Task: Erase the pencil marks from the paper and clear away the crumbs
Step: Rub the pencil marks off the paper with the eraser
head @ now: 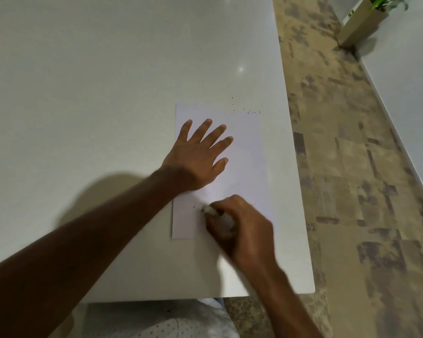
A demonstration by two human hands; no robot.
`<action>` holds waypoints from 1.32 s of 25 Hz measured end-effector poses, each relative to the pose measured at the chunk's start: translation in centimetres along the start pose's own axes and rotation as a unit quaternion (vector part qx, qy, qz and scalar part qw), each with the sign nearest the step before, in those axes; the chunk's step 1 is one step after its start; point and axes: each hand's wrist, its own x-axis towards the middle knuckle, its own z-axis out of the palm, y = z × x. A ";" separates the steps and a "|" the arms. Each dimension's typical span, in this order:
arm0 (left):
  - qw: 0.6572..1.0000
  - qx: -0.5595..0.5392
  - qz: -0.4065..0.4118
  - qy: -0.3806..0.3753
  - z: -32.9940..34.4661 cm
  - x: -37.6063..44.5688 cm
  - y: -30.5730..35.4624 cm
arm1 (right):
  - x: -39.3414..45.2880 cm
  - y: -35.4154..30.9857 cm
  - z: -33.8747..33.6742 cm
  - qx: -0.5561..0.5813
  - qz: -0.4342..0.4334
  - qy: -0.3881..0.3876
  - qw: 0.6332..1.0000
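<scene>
A: Left hand [197,157]?
B: Lying flat, fingers straight and spread, palm pressing down on the white rectangular paper sheet [249,152]. Grasping nothing.
A: Right hand [239,228]?
B: Fingers curling round a small whitish eraser [209,211], tip of it touching the sheet's lower left part. The hand is blurring, so the grip itself is hard to read.
A: Where's the sheet sitting?
B: On the glossy white counter [108,81], near its right edge, long side running away from the person.
A: How's it looking?
B: Mostly blank. A tiny dark speck [194,207] is showing just left of the eraser; can't tell if it's a mark or a crumb.
A: Crumbs?
B: Small dark eraser crumbs [250,111] are lying scattered at the sheet's far right corner, some on the counter just beyond.
A: Anything hidden?
B: Most of the eraser is sitting inside the right hand. The sheet's near right corner is lying under that hand.
</scene>
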 end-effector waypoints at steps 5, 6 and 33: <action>1.000 -0.003 -0.001 -0.009 -0.2 0.1 0.0 | 5.2 2.6 -2.9 -0.038 0.159 0.145 0.976; 1.000 0.000 -0.002 -0.005 -0.3 0.1 0.0 | 3.7 1.6 -1.9 -0.033 0.132 0.111 0.985; 1.000 -0.019 0.008 0.007 0.1 0.1 -0.1 | 6.1 2.4 -2.7 -0.047 0.135 0.126 0.982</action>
